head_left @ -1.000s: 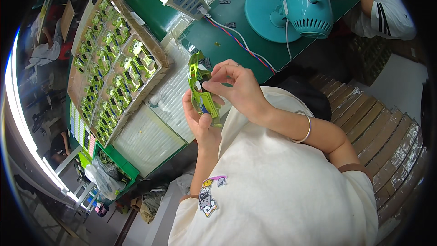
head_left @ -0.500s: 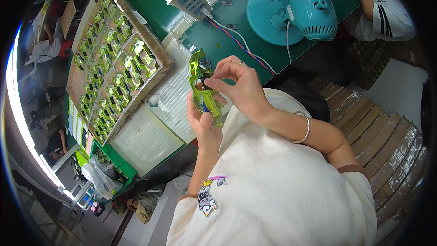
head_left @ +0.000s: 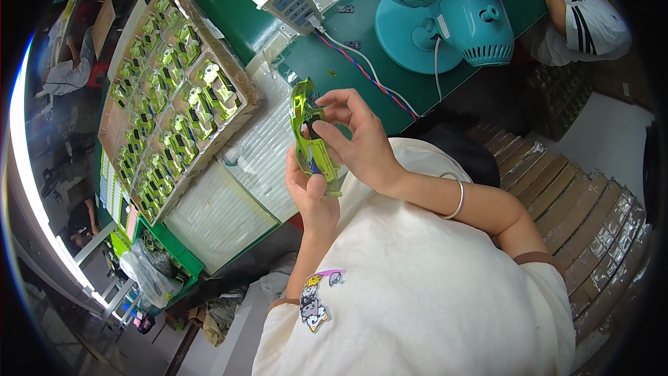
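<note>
A lime-green plastic shell [head_left: 300, 110], shaped like a toy car body, is held upright in front of my chest. My left hand [head_left: 311, 198] is closed round its lower end, thumb on the near side. Midway along the shell sits a small black part [head_left: 314, 131]. My right hand [head_left: 363, 147] has its thumb pressed against that part, with the fingers curled over the shell's right side. A dark blue patch shows lower on the shell. The fingertips of my right hand are partly hidden behind the shell.
A cardboard tray [head_left: 245, 103] of similar green shells lies at left on the bench. Further off are a white power box [head_left: 282, 0] with cables and a teal fan [head_left: 480, 24]. A co-worker [head_left: 595, 21] sits at far right; stacked cardboard [head_left: 557, 202] stands behind me.
My right hand's fingers have spread and shifted over the shell, the thumb staying at the black part. My left hand keeps its hold on the shell.
</note>
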A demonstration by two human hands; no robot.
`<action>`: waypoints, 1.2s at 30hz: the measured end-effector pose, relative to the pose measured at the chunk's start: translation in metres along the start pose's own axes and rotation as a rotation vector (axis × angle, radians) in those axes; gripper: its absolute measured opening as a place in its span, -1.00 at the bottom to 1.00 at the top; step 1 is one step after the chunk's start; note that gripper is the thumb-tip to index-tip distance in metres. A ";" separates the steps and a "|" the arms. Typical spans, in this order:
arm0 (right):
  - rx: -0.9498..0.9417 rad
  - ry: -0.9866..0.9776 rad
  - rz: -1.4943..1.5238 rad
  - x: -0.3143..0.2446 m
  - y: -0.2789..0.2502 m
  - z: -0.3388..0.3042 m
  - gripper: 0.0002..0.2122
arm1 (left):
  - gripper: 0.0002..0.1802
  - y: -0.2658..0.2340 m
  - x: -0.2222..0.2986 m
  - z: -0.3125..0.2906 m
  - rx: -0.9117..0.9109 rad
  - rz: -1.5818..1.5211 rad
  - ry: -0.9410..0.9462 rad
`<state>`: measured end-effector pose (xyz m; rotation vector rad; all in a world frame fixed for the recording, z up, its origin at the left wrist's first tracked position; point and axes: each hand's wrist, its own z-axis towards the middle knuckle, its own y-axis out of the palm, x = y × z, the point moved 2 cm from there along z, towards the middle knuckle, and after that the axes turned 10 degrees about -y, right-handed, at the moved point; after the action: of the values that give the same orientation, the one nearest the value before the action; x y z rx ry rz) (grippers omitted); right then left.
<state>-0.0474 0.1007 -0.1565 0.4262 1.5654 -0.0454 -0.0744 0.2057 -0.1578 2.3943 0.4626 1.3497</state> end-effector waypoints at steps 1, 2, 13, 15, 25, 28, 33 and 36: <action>-0.035 -0.026 -0.061 -0.003 0.000 0.000 -0.81 | -0.17 0.001 0.000 0.000 0.012 0.005 0.004; -0.070 -0.052 -0.120 -0.005 -0.001 0.000 -0.80 | -0.17 0.001 0.001 0.000 0.024 0.011 0.008; -0.308 0.119 -0.074 -0.011 -0.007 0.007 -0.72 | -0.20 0.000 0.010 -0.008 -0.015 0.042 -0.002; -0.314 0.225 0.004 -0.010 -0.007 0.007 -0.76 | -0.20 -0.004 0.007 -0.009 -0.010 0.060 -0.006; -0.239 0.369 0.068 -0.019 -0.009 0.000 -0.82 | -0.25 -0.009 -0.002 -0.014 0.019 0.113 0.050; -0.228 0.392 0.125 -0.017 -0.011 0.000 -0.79 | -0.14 0.002 0.000 -0.014 0.081 0.181 0.088; -0.275 0.384 0.288 -0.012 -0.017 0.003 -0.74 | -0.35 0.005 0.009 -0.017 -0.023 0.181 0.094; -0.317 0.400 0.546 -0.015 -0.024 0.004 -0.62 | -0.28 0.019 0.024 -0.012 -0.100 0.413 0.308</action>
<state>-0.0508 0.0733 -0.1481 0.6219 1.7556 0.7376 -0.0709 0.2014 -0.1249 2.2857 -0.0339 1.8828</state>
